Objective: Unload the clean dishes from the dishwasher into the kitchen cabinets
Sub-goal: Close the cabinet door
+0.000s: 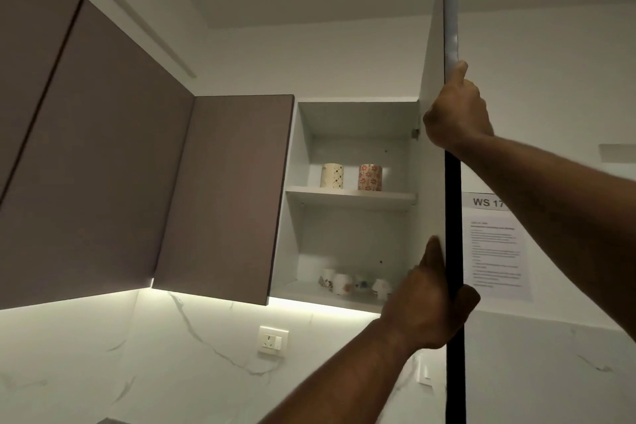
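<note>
Both hands are on the open cabinet door [453, 182], which is seen edge-on and runs nearly the full height of the view. The right hand [456, 110] has its grip clenched around the door's free edge high up, thumb laid upward along it; the left hand [428, 306] grasps the same edge near the door's bottom corner, thumb pressed on the pale inner face and fingers wrapped round to the outer side. Neither hand carries a dish. The task's own things that can be seen are already in the cabinet [351, 203]: two patterned mugs, a cream one [332, 175] and a red-flowered one [370, 177], stand side by side toward the back of the upper shelf [351, 197], and a cluster of small cups [354, 283] sits on the bottom shelf near its front edge. The dishwasher is out of view, so I cannot tell what remains in it. The likeliest trouble, as I judge it, comes from the door: with fingers curled round both faces of the edge, a quick swing shut could pinch them against the cabinet frame or against the neighbouring brown door [223, 196], which stands ajar just to the left. The hinge [415, 132] at the upper right corner could also be strained if the two hands pull unevenly. The small cups near the bottom shelf's front edge could rattle forward if the door slams.
</note>
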`<state>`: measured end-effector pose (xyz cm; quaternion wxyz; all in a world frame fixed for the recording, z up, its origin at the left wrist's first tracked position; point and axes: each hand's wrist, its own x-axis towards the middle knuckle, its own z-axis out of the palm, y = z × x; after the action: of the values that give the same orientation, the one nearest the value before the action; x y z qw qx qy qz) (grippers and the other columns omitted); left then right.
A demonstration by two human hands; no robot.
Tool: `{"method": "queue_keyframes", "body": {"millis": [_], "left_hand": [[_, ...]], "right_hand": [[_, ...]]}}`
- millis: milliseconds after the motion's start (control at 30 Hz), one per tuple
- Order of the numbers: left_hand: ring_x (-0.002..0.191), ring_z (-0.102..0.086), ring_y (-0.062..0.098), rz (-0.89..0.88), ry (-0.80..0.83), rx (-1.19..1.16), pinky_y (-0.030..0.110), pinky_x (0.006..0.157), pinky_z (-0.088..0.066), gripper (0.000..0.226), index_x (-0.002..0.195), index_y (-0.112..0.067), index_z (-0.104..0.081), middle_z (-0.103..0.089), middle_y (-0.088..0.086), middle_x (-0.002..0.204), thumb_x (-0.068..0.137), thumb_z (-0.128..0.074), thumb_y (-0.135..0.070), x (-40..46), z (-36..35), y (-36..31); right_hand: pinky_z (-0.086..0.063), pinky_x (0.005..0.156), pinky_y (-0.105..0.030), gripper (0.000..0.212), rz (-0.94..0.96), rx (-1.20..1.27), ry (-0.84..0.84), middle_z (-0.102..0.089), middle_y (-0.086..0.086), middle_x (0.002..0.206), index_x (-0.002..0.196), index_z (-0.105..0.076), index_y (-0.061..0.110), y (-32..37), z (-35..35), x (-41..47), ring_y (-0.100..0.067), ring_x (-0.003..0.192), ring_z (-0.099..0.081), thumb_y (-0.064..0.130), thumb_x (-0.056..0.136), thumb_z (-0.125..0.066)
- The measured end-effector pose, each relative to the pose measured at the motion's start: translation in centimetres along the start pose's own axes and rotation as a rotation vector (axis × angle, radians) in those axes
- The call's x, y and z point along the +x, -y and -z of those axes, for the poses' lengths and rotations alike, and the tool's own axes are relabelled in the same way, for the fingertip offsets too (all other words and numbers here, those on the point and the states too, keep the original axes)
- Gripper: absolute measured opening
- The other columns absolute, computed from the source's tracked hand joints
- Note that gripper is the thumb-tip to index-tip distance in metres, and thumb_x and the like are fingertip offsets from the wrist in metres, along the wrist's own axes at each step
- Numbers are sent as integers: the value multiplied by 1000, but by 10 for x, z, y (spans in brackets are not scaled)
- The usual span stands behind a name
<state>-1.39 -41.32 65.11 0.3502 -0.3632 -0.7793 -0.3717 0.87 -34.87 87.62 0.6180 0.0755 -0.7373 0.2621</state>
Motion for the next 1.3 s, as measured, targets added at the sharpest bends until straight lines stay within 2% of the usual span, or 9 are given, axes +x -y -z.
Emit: {"method": "queue_keyframes", "body": {"millis": [100,233,433,667,800,900,1000,1133,1300], "left_hand": [[118,-59,26,-30,28,-11,35,96,-52,59,146,-25,-25,-55,0,137,96,-56,-27,-8,24,14],[115,-60,26,8,50,-27,22,87,-43,64,152,-22,-20,-56,2,136,98,-55,-24,-15,51,40],[114,-60,24,64,-12,-92,21,89,-45,54,148,-18,-29,-59,5,131,99,-51,-23,-21,71,77],[105,-57,11,79,-41,-127,4,78,-40,45,144,-17,-34,-58,3,130,102,-48,-24,-22,98,125],[116,-59,20,106,-69,-153,28,98,-51,43,140,-19,-35,-57,2,131,101,-49,-31,-25,108,150],[107,-63,19,124,-137,-165,45,94,-54,55,134,-22,-37,-61,2,122,92,-44,-58,-25,116,175],[101,-65,18,109,-183,-108,44,88,-56,73,132,-20,-39,-64,3,116,84,-37,-75,-23,127,200],[106,-64,17,100,-234,-47,39,92,-52,55,133,-17,-41,-64,2,120,92,-41,-54,-19,139,228],[113,-61,12,105,-271,29,38,98,-48,56,140,-21,-40,-62,-3,126,92,-40,-49,-14,153,269]], "right_hand": [[-47,97,-46,79,14,-21,3,-48,-22,139,155,-8,8,18,-19,-3,-39,121,-53,1,93,-56],[-42,107,-50,81,48,-57,5,-37,-19,152,156,-3,10,39,-52,-5,-40,133,-44,2,94,-54],[-44,100,-46,76,82,-95,6,-35,-19,153,156,-1,9,66,-84,-13,-38,129,-47,1,96,-47],[-46,98,-44,73,141,-92,84,-21,-16,160,157,3,15,85,-127,-15,-36,126,-51,13,100,-43],[-47,98,-44,75,188,-101,139,-12,-16,163,157,3,14,95,-147,-19,-36,126,-51,23,100,-46],[-51,93,-44,76,222,-150,153,-8,-16,163,156,3,13,102,-171,-21,-37,119,-55,28,100,-46],[-52,92,-46,73,230,-186,118,-7,-18,163,157,2,13,112,-197,-21,-38,116,-56,21,100,-43],[-50,95,-47,72,243,-206,109,-7,-19,162,156,-1,12,115,-237,-23,-41,113,-58,21,100,-44],[-40,107,-50,69,292,-238,95,-13,-25,160,155,-8,5,127,-266,-28,-43,122,-53,15,97,-45]]}}
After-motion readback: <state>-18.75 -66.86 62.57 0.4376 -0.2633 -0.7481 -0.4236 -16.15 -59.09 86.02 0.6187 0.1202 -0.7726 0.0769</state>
